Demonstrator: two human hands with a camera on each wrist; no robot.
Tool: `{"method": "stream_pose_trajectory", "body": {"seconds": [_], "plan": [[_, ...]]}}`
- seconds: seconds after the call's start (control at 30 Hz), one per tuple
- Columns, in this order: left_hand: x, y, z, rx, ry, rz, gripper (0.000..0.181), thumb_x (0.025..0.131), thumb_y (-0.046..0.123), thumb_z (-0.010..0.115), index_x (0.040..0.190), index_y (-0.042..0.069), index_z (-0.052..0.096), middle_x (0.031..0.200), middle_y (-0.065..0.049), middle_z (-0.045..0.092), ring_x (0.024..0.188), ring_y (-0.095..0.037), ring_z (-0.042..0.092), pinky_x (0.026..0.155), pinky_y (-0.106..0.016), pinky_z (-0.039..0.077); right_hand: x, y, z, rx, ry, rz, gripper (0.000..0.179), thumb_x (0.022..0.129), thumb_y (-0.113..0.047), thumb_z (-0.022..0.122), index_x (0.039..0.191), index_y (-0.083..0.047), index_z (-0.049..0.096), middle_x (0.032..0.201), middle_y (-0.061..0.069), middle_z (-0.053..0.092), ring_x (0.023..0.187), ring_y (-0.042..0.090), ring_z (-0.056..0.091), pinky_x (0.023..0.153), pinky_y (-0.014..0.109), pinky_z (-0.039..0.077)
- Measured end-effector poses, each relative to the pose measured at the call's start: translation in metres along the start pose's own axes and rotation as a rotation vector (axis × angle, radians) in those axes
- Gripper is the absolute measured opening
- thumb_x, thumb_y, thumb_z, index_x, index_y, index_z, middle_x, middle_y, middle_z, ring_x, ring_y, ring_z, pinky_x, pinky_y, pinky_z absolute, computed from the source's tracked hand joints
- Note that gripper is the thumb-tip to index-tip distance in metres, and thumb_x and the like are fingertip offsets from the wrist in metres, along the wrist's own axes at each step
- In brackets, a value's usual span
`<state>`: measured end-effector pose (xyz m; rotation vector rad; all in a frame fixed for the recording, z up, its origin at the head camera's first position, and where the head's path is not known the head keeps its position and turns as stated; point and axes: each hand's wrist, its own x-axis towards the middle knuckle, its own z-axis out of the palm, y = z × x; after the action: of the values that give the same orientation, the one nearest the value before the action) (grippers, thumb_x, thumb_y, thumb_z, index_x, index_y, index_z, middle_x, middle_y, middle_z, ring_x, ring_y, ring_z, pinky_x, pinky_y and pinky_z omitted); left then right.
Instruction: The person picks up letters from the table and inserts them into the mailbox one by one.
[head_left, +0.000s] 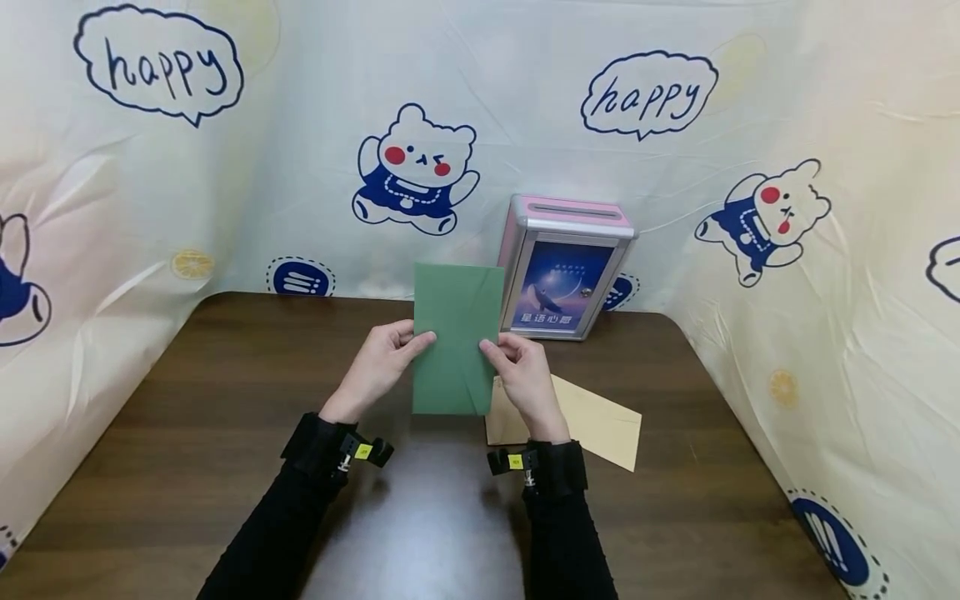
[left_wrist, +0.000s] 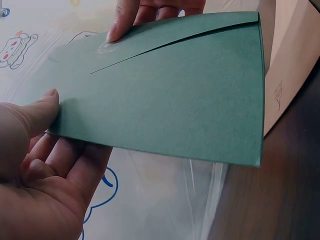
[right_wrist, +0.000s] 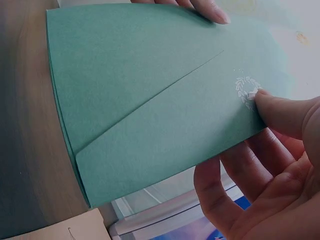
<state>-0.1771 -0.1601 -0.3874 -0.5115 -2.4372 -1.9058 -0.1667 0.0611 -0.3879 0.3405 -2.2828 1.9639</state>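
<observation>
Upright in front of me is a green envelope [head_left: 455, 375], held up above the table by both hands. My left hand [head_left: 378, 362] pinches its left edge, thumb on the near face and fingers behind. On the opposite edge, my right hand [head_left: 528, 379] pinches it the same way. A slanting flap edge and a small pale wreath print show on the envelope [right_wrist: 150, 100] in the right wrist view, with the right thumb on the print. Below and behind the right hand, a tan paper envelope [head_left: 600, 421] lies on the table, partly covered by that hand.
A pink and silver box [head_left: 562, 275] with a slot on top and a blue picture front stands at the back of the brown wooden table [head_left: 262, 442]. A printed cloth [head_left: 525, 167] hangs around the back and sides.
</observation>
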Motion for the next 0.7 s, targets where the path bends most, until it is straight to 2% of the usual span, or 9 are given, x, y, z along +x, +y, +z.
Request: {"method": "stream_pose_trajectory", "body": {"seconds": [0.13,0.27,0.33,0.37,0.43,0.5,0.57,0.63,0.7], "plan": [[-0.003,0.010,-0.001,0.008,-0.015,-0.004,0.031,0.091,0.036,0.054,0.113,0.015,0.061,0.087,-0.003,0.068,0.061,-0.023,0.039,0.062,-0.031,0.032,0.001,-0.001,-0.003,0.004,-0.001,0.016,0.024,0.086,-0.029,0.061,0.097,-0.008,0.065,0.081,0.007,0.067,0.078,0.020,0.061,0.068,0.035,0.048],[-0.007,0.028,0.002,0.007,-0.016,0.000,0.029,0.093,0.028,0.053,0.114,0.010,0.060,0.092,-0.006,0.068,0.066,-0.019,0.047,0.065,-0.031,0.035,0.004,-0.001,-0.005,0.005,0.005,-0.001,0.023,0.086,-0.028,0.061,0.097,-0.007,0.065,0.081,0.008,0.067,0.077,0.021,0.061,0.068,0.036,0.050],[-0.008,0.034,0.004,0.034,0.001,0.009,0.027,0.093,0.026,0.052,0.113,0.010,0.060,0.088,-0.007,0.067,0.062,-0.016,0.044,0.062,-0.030,0.034,0.006,0.000,-0.007,0.003,0.001,-0.008,0.024,0.087,-0.028,0.061,0.097,-0.007,0.065,0.082,0.008,0.067,0.076,0.022,0.061,0.066,0.035,0.050],[-0.009,0.036,0.005,0.053,0.006,0.016,0.026,0.093,0.026,0.052,0.111,0.009,0.061,0.079,-0.006,0.065,0.058,-0.015,0.040,0.058,-0.029,0.032,0.006,0.001,-0.008,0.005,-0.001,-0.006,0.024,0.087,-0.028,0.061,0.097,-0.007,0.065,0.082,0.008,0.067,0.076,0.022,0.061,0.066,0.034,0.051],[-0.011,0.038,0.008,0.099,0.008,0.037,0.021,0.093,0.024,0.051,0.101,0.007,0.061,0.064,-0.005,0.054,0.051,-0.012,0.029,0.052,-0.030,0.027,0.005,0.002,-0.010,-0.004,-0.004,0.012,0.025,0.086,-0.030,0.061,0.098,-0.008,0.064,0.082,0.008,0.067,0.076,0.022,0.061,0.065,0.033,0.051],[-0.011,0.034,0.011,0.134,-0.008,0.057,0.022,0.094,0.024,0.050,0.087,0.004,0.055,0.056,-0.005,0.035,0.047,-0.011,0.020,0.049,-0.032,0.021,0.003,0.004,-0.014,-0.024,-0.003,0.037,0.026,0.086,-0.031,0.061,0.098,-0.008,0.064,0.081,0.007,0.067,0.075,0.022,0.061,0.065,0.032,0.051],[-0.010,0.025,0.015,0.157,-0.030,0.073,0.030,0.095,0.026,0.049,0.076,0.003,0.045,0.057,-0.004,0.023,0.046,-0.009,0.018,0.049,-0.033,0.020,0.001,0.005,-0.019,-0.044,-0.001,0.054,0.027,0.086,-0.031,0.061,0.099,-0.008,0.064,0.081,0.008,0.067,0.075,0.021,0.062,0.066,0.033,0.052],[-0.007,0.014,0.018,0.171,-0.046,0.086,0.035,0.095,0.029,0.048,0.072,0.005,0.038,0.057,-0.004,0.023,0.046,-0.010,0.018,0.050,-0.033,0.021,-0.002,0.004,-0.024,-0.060,-0.004,0.063,0.026,0.086,-0.030,0.061,0.099,-0.008,0.064,0.081,0.008,0.067,0.076,0.020,0.062,0.067,0.034,0.052],[-0.003,0.004,0.021,0.184,-0.052,0.099,0.036,0.094,0.034,0.048,0.072,0.007,0.039,0.058,-0.004,0.023,0.047,-0.013,0.019,0.050,-0.033,0.021,-0.004,0.000,-0.028,-0.075,-0.010,0.067,0.025,0.087,-0.026,0.060,0.101,-0.006,0.063,0.083,0.010,0.067,0.078,0.021,0.062,0.069,0.036,0.052]]}}
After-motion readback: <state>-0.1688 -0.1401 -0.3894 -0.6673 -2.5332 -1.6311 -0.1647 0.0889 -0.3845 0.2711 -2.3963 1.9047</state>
